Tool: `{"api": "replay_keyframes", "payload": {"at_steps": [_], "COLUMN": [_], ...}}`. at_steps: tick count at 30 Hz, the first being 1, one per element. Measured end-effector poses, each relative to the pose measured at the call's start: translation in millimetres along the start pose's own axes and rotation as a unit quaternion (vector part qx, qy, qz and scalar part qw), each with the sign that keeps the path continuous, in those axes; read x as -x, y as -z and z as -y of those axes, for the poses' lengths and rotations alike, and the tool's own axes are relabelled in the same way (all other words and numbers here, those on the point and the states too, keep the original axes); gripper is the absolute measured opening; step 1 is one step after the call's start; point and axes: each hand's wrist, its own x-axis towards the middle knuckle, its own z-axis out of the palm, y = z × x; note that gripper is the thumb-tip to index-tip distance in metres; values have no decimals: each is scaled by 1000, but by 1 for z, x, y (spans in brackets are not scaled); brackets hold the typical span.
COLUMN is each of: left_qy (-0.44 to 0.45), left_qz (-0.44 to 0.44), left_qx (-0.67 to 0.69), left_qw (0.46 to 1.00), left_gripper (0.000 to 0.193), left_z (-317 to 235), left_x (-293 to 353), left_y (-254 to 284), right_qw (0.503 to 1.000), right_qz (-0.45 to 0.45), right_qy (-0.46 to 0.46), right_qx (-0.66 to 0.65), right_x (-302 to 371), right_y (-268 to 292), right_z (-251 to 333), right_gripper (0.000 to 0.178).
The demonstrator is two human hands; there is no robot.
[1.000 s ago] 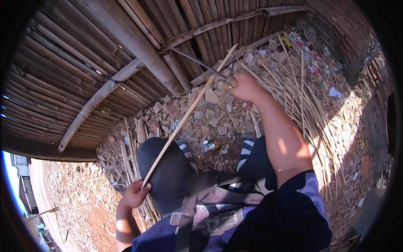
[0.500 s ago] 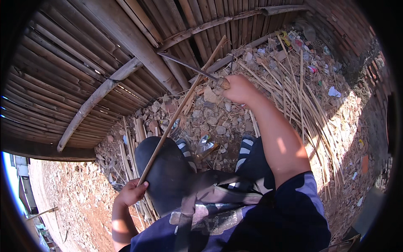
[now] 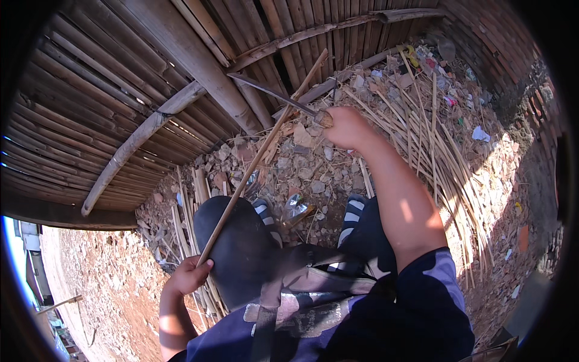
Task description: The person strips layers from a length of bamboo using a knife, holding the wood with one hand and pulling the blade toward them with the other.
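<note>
Slatted bamboo panelling (image 3: pixel 66 139) fills the upper left of my view, and stony rubble (image 3: pixel 313 172) spreads through the middle. On the right I see a loose heap of pale strips (image 3: pixel 449 172). One long strip (image 3: pixel 248 175) runs aslant from upper centre, across the dark-clad knee (image 3: pixel 244 241), to the lower left; whether it presses on the knee, I can't tell. A knife (image 3: pixel 265 90) crosses it near its upper end, though I can't make out whether the edge bites. At upper centre, the right hand (image 3: pixel 348 128) is closed round the knife's handle (image 3: pixel 324 119); at lower left, the left hand (image 3: pixel 187 277) pinches the strip's lower end. I judge the step in hand to be blade work on the strip. The next move, I'd say, calls for a firm left pinch and a steady blade angle.
</note>
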Motion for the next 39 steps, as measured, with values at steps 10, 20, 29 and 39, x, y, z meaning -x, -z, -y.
{"api": "replay_keyframes", "payload": {"at_steps": [10,20,29,39], "left_qy": [3,40,-8,16], "left_qz": [-5,-22,-108,-93], "left_qx": [5,-31,-166,-165], "left_qw": [1000,998,980,982], "left_gripper": [35,30,31,36], "left_z": [41,43,22,19], "left_x": [28,51,48,35], "left_y": [0,-10,-12,-13], "right_qw": [984,980,1000,990], "right_qz": [31,66,10,134], "right_qy": [114,153,-22,38], "right_qx": [132,112,-20,-19], "right_x": [22,32,-6,-1], "right_y": [-8,-22,-16,-18], "right_z": [20,58,-19,2], "right_gripper": [27,28,31,26]}}
